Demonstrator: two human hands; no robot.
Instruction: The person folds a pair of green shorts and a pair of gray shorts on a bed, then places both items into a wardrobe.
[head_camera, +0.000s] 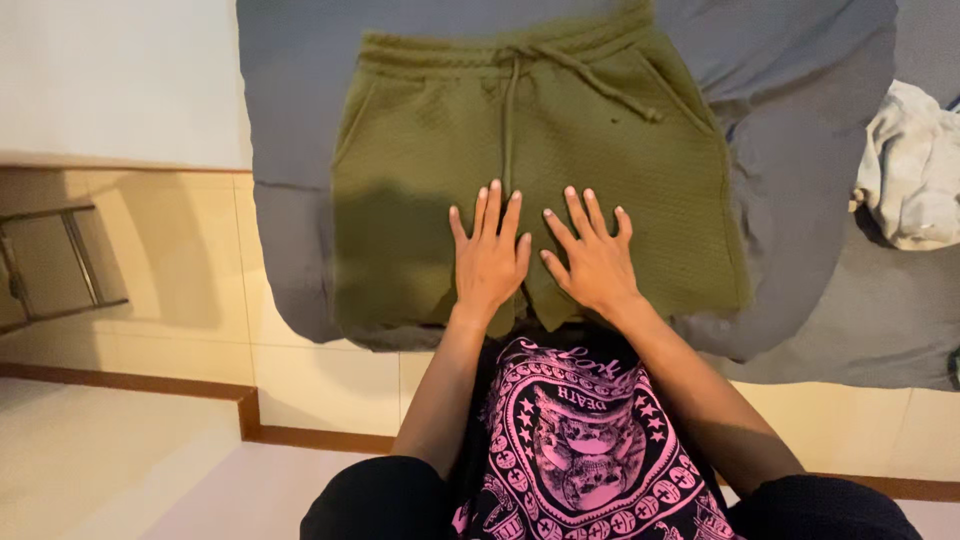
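A: Two hands lay flat on the shorts (540, 150). The left hand (490, 260) sat just at 9 o'clock of the right hand (595, 262), both pressed palm-down near the crotch seam, fingers extended and slightly spread, gripping nothing.

B: Location of the shorts?

A: Spread front-up on a grey sheet (800, 200), waistband at 12 o'clock, leg hems at 6 o'clock, at the sheet's near edge. The drawcord (590, 75) trailed from the waistband centre toward 3 o'clock.

B: Material notes?

A: Olive fabric with a fine quilted or waffle texture, apparently thick and soft. Waistband was gathered and ribbed. Slanted pocket openings showed on both sides. The sheet looked smooth and thin, with shallow folds. A crumpled white cloth (910, 165) lay at 3 o'clock, well apart from the shorts.

B: Risks?

A: Three, by judgement.
1. The hems sat at the sheet's edge; any pull toward 6 o'clock could drag the shorts off toward the tiled floor (150, 270).
2. The smooth sheet could slide or bunch under palm pressure, creasing the shorts.
3. The loose drawcord could get trapped inside a fold and leave a ridge.

B: Anything else nearby?

A: A metal frame (60, 265) stood at 9 o'clock, well clear. The person's black-and-pink printed shirt (580, 440) hung at 6 o'clock, near the hems; whether it touched them could not be determined.
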